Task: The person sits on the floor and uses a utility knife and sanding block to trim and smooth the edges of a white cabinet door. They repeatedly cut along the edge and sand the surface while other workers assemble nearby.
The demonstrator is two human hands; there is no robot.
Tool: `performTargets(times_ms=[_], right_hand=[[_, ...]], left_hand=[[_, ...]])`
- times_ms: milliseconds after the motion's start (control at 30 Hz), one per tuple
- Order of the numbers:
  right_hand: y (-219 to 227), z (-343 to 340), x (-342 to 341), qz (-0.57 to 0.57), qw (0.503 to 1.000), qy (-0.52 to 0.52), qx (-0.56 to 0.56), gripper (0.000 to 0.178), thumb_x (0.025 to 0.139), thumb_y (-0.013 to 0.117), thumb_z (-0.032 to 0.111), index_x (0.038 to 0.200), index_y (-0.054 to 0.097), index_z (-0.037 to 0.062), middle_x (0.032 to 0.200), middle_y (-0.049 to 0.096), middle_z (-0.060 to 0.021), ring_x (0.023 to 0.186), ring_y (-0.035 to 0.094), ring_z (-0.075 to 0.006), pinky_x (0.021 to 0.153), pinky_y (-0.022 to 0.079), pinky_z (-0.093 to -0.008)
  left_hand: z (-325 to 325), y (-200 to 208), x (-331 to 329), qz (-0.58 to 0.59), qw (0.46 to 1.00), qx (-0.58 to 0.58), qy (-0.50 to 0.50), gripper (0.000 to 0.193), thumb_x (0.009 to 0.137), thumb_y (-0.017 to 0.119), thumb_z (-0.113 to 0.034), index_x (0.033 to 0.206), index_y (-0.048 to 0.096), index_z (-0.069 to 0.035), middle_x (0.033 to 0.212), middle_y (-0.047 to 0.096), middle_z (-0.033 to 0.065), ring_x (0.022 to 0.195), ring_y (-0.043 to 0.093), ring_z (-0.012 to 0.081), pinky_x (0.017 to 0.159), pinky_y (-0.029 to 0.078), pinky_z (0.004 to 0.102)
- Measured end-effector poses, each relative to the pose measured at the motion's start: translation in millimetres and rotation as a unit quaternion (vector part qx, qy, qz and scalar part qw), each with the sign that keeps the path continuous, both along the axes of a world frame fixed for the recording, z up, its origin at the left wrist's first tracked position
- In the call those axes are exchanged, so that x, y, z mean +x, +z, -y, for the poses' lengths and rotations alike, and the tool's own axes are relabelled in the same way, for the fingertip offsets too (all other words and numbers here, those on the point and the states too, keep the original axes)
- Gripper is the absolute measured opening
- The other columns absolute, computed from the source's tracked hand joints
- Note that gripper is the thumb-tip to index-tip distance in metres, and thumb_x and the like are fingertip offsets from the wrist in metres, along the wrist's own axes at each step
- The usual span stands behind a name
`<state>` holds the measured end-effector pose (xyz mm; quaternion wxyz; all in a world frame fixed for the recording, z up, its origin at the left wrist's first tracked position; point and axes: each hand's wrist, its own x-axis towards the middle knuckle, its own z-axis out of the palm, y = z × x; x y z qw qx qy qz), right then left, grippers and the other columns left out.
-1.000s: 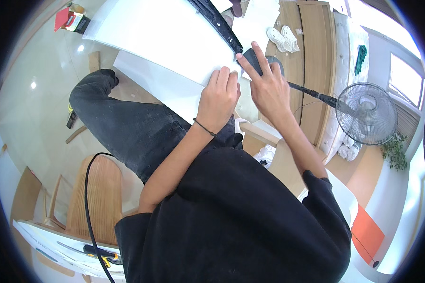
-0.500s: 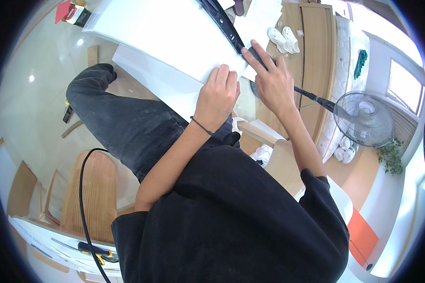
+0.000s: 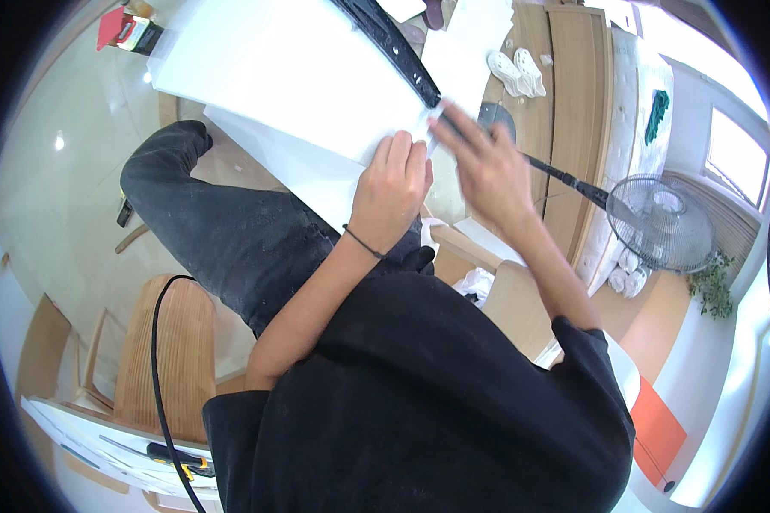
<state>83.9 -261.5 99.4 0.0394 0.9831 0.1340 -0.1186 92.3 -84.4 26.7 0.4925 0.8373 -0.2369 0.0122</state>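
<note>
Head view: a white panel [image 3: 282, 77] lies above the bent leg in dark trousers [image 3: 214, 209], its near long edge slanting from the left down to the right, so that its lower right corner points toward the person's hands. A paler sheet [image 3: 282, 154] shows beneath that edge. On the panel's right side runs a narrow black strip [image 3: 391, 50], slightly bowed; its long axis goes from the top edge down and right, its near end pointing at the right hand [image 3: 492, 178]. That hand is blurred, index and middle fingers stretched toward the strip's end and a little apart; whether they touch or pinch it I cannot tell. The left hand [image 3: 392, 190] rests at the panel's corner, fingers pressed together and bent over the edge; the thumb is mostly hidden, so I cannot tell if it pinches.
</note>
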Motion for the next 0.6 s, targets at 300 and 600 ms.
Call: performTargets(times_ms=[300,600], right_hand=[[-20.5,46.3,24.9,0.102,0.918,-0.321,0.209,0.071,0.095,0.052,0.001,0.163,0.029,0.0031,0.152,0.053,-0.0219,0.109,0.064,-0.0263,0.087,0.056,-0.0364],[-37.5,8.2,21.6,-0.04,0.473,-0.591,0.652,0.043,0.101,0.071,0.014,0.14,0.056,0.0081,0.125,0.067,-0.0024,0.109,0.063,-0.0143,0.088,0.054,-0.0334]], left_hand=[[2.7,9.3,2.1,-0.046,0.998,-0.032,0.005,0.039,0.088,0.075,-0.004,0.124,0.066,0.006,0.096,0.057,0.0156,0.086,0.063,0.031,0.072,0.054,0.0398],[8.7,21.4,11.1,-0.178,0.982,-0.066,-0.003,0.029,0.093,0.069,0.001,0.123,0.066,0.002,0.093,0.058,0.0155,0.074,0.065,0.0352,0.065,0.053,0.0414]])
